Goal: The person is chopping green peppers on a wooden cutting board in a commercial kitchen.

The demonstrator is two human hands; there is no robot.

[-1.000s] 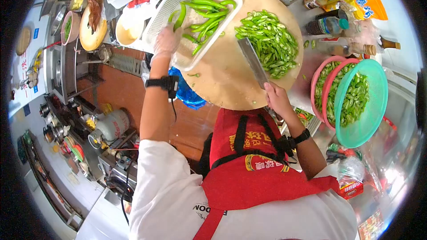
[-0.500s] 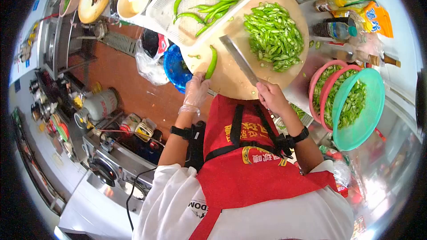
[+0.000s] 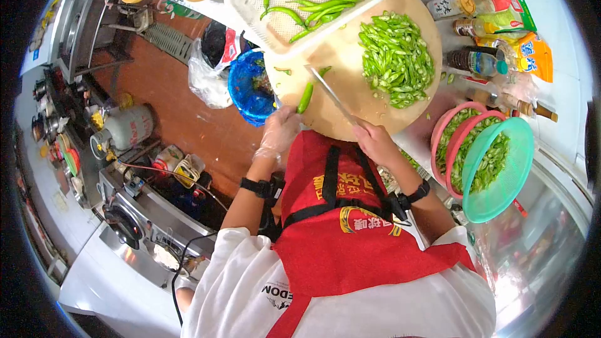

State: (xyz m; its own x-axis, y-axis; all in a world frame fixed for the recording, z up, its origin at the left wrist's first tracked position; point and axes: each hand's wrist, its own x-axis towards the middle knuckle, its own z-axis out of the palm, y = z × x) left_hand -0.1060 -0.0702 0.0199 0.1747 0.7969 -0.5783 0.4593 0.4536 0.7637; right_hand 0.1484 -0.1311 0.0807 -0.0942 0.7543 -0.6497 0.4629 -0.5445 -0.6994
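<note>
My left hand, in a clear plastic glove, grips the near end of a green chili pepper at the front left of the round cutting board. In my right hand is the handle of a kitchen knife, its blade slanting up and left across the pepper's far part. Beyond the blade the pepper's tip end shows on the board. A small green scrap lies left of it. Sliced green peppers form a pile on the board's right side.
A white plastic basket of whole peppers overlaps the board's far left. Below the board's left edge stands a blue-lined bin. Pink and green colanders with sliced peppers sit at right, near bottles and seasoning bags.
The knife has moved left from the board's bare middle onto the pepper. The pepper's far end now shows beyond the blade. The whole view has shifted slightly.
</note>
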